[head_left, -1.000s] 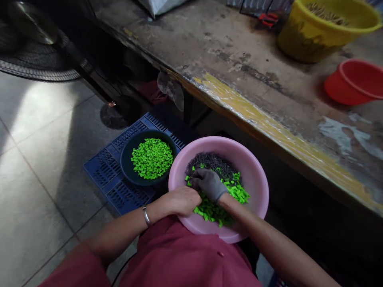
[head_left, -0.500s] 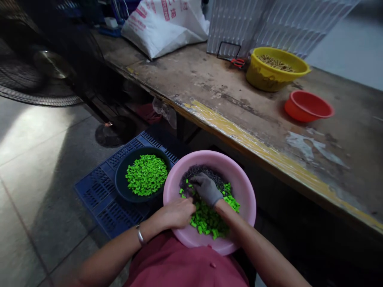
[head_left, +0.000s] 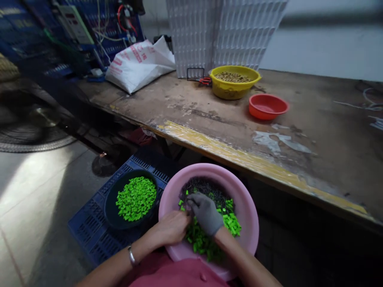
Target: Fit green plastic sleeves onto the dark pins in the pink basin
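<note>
A pink basin [head_left: 250,223] sits against my front, holding small bright green pieces [head_left: 231,224] and a heap of thin dark pieces [head_left: 206,186] at its far side. My left hand [head_left: 175,226], bare with a bracelet at the wrist, is over the basin's left side, its fingers closed. In a grey glove, my right hand [head_left: 206,213] is above the contents with its fingertips pinched together. The fingertips of both hands meet, and whatever lies between them is too small to make out.
On a blue plastic crate [head_left: 86,227] to the left stands a dark basin [head_left: 112,217] of green pieces. The worktable [head_left: 197,115] carries a yellow basin [head_left: 229,92], a red bowl [head_left: 267,109], scissors [head_left: 205,81] and a white sack [head_left: 140,65]. A fan [head_left: 38,119] stands at left.
The view has tilted up and turned right, showing more of the tabletop and wall. My gloved hand has come closer to my left hand, and their fingertips now meet.
</note>
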`<action>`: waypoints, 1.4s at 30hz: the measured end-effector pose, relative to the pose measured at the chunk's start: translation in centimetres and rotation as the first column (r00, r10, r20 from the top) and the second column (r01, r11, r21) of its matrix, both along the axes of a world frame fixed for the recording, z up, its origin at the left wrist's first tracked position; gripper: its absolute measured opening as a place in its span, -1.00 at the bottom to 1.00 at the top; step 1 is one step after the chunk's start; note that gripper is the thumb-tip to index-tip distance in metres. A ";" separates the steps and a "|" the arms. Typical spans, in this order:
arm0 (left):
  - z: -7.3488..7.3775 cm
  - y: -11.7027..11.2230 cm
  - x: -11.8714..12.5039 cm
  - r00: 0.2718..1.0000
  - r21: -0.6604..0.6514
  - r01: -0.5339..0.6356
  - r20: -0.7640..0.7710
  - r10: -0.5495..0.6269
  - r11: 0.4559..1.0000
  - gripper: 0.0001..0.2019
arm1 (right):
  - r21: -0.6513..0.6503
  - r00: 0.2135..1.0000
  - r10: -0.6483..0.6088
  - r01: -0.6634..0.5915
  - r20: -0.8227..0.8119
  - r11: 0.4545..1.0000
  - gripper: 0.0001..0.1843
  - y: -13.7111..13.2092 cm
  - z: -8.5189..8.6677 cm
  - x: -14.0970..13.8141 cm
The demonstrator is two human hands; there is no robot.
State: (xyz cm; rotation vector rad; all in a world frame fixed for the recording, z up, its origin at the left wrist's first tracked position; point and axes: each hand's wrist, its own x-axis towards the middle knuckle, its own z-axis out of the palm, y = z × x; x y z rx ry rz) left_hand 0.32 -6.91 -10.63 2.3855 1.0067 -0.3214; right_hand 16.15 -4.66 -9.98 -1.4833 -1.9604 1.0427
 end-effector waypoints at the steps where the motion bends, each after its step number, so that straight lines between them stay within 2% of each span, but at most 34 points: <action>1: 0.1 0.3 0.7 1.000 -0.006 0.008 -0.023 -0.008 1.000 -0.81 | 0.006 1.000 -0.002 0.002 -0.026 1.000 -0.80 -0.3 0.1 0.6; 6: 1.1 2.1 3.8 0.991 -0.028 0.056 -0.117 -0.059 0.998 -0.86 | 0.001 0.988 -0.023 0.024 -0.152 1.000 -0.77 0.2 0.4 4.0; 11: 2.0 4.8 6.3 0.987 -0.006 0.137 -0.079 -0.137 0.991 -0.84 | -0.026 0.970 -0.102 0.098 -0.220 0.995 -0.79 2.3 -0.3 6.4; 13: 2.1 5.5 6.4 0.986 0.000 0.162 -0.049 -0.162 0.987 -0.84 | -0.041 0.966 -0.135 0.129 -0.222 0.991 -0.81 2.8 -0.6 6.6; 16: 1.9 5.7 5.2 0.987 0.000 0.161 0.018 -0.161 0.987 -0.86 | -0.081 0.962 -0.170 0.156 -0.213 0.984 -0.79 2.8 -0.7 5.6; 19: 1.4 5.2 3.2 0.989 -0.007 0.104 0.103 -0.103 0.995 -0.87 | -0.144 0.963 -0.192 0.166 -0.190 0.976 -0.77 2.7 -0.8 3.8; 23: 0.9 4.9 0.9 0.971 -0.038 -0.043 0.235 0.051 0.998 -0.90 | -0.195 0.972 -0.191 0.163 -0.138 0.967 -0.77 3.8 -0.4 1.7; 28: 0.8 5.9 -0.4 0.861 -0.116 -0.208 0.450 0.239 0.971 -0.87 | -0.201 0.981 -0.149 0.123 -0.122 0.972 -0.79 6.4 0.5 0.7; 34: 0.6 6.9 -0.7 0.731 -0.179 -0.287 0.594 0.336 0.941 -0.83 | -0.193 0.965 -0.243 0.220 -0.102 0.956 -0.72 8.2 0.7 1.4; 36: 0.3 6.8 -0.6 0.664 -0.255 -0.315 0.630 0.404 0.914 -0.83 | -0.183 0.959 -0.269 0.249 -0.094 0.951 -0.69 8.3 0.9 1.5; 38: -0.3 6.5 -0.2 0.549 -0.406 -0.341 0.646 0.530 0.848 -0.84 | -0.172 0.956 -0.279 0.261 -0.087 0.950 -0.68 8.0 1.0 1.5; 41: -1.5 5.9 0.7 0.310 -0.705 -0.310 0.560 0.769 0.638 -0.87 | -0.163 0.957 -0.278 0.262 -0.084 0.951 -0.66 7.0 1.1 1.6; 42: -1.9 5.7 1.0 0.260 -0.766 -0.285 0.516 0.816 0.576 -0.87 | -0.163 0.957 -0.277 0.261 -0.086 0.951 -0.67 6.5 1.1 1.7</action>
